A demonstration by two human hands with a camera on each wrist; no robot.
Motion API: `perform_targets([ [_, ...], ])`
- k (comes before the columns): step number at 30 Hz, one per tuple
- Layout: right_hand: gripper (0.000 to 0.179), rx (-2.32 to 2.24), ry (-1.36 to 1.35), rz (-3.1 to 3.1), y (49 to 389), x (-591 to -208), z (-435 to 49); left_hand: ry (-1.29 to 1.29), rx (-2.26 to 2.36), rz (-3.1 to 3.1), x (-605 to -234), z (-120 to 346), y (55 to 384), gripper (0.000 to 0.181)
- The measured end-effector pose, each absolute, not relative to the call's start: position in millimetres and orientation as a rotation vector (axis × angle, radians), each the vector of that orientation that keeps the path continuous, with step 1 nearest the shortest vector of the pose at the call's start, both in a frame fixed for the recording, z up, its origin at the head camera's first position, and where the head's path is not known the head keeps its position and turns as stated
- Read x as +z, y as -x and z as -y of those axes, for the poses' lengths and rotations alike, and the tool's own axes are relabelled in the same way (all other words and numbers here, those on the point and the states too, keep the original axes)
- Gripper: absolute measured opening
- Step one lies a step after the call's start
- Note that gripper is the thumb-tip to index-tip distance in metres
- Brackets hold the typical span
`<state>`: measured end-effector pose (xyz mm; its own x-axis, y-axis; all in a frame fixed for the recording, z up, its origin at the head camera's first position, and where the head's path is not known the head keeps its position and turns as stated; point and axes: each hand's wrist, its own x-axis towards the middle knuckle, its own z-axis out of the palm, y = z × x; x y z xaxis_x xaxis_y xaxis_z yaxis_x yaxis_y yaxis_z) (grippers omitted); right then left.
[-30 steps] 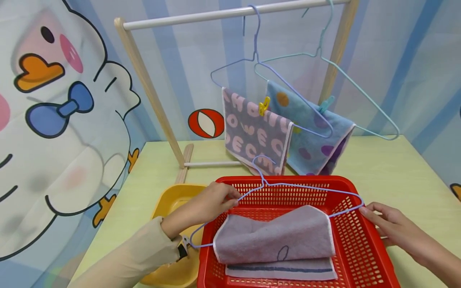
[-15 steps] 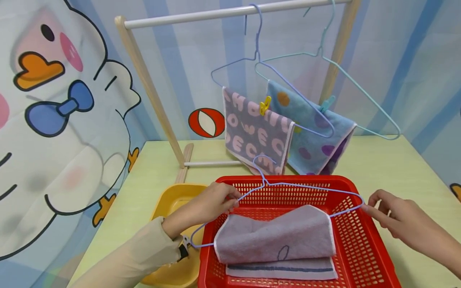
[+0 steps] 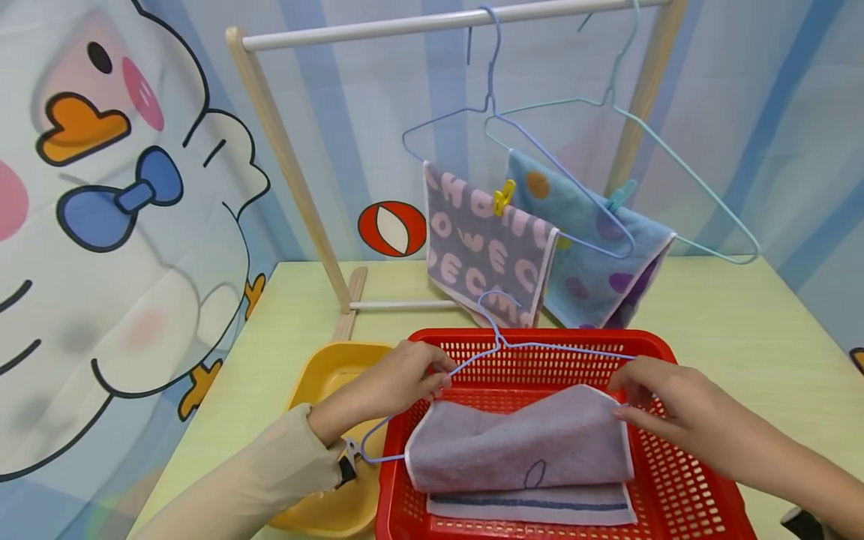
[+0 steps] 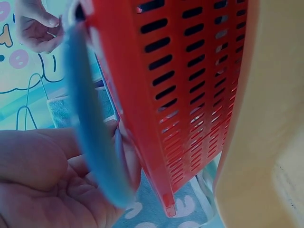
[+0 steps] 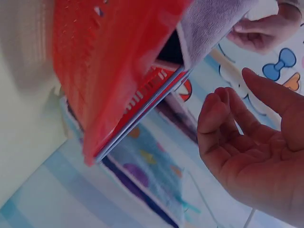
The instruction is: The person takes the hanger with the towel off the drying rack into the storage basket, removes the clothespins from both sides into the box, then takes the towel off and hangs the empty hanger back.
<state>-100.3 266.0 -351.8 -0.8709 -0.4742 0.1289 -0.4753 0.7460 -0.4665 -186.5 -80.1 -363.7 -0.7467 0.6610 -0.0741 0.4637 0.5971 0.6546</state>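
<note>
A lavender wire hanger (image 3: 570, 350) lies over the red basket (image 3: 695, 450), with a grey-purple towel (image 3: 513, 446) draped over its lower bar. My left hand (image 3: 408, 375) pinches the hanger's left shoulder between thumb and fingers; the left wrist view shows this hand (image 4: 57, 185) beside the basket's wall. My right hand (image 3: 675, 397) hovers at the towel's upper right corner, covering the hanger's right end in the head view. In the right wrist view a gap shows between the thumb and bent fingers of this hand (image 5: 251, 147), with nothing in it.
Behind the basket stands a rack with a white rail (image 3: 405, 22). From it hang a letter-patterned towel (image 3: 472, 240), held by a yellow clip (image 3: 502, 197), and a blue dotted towel (image 3: 594, 262) with a teal clip (image 3: 621, 195). A yellow basin (image 3: 324, 390) sits left.
My right hand has left the hanger's right end and moved left to the towel's upper right corner. The left hand keeps its hold on the hanger. The head view has shifted slightly.
</note>
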Motion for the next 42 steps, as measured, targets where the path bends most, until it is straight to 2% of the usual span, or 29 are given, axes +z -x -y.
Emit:
perform_targets([
  [8,0.033,0.476,-1.098,2.831,104,-365,-238,-0.919,0.894,-2.525,-365,81,188,0.015],
  [17,0.026,0.410,-1.202,2.699,110,-374,-228,-0.932,0.909,-2.511,-365,80,189,0.015],
  [27,0.021,0.501,-1.167,2.693,105,-374,-225,-0.937,0.919,-2.496,-366,81,189,0.013],
  [32,0.026,0.594,-1.156,2.649,103,-374,-226,-0.947,0.930,-2.492,-367,82,189,0.013],
  [37,0.030,0.868,-1.139,2.667,101,-370,-229,-0.953,0.951,-2.483,-366,83,188,0.011],
  [42,0.022,1.124,-1.103,2.680,103,-366,-231,-0.952,0.969,-2.463,-365,83,188,0.008],
])
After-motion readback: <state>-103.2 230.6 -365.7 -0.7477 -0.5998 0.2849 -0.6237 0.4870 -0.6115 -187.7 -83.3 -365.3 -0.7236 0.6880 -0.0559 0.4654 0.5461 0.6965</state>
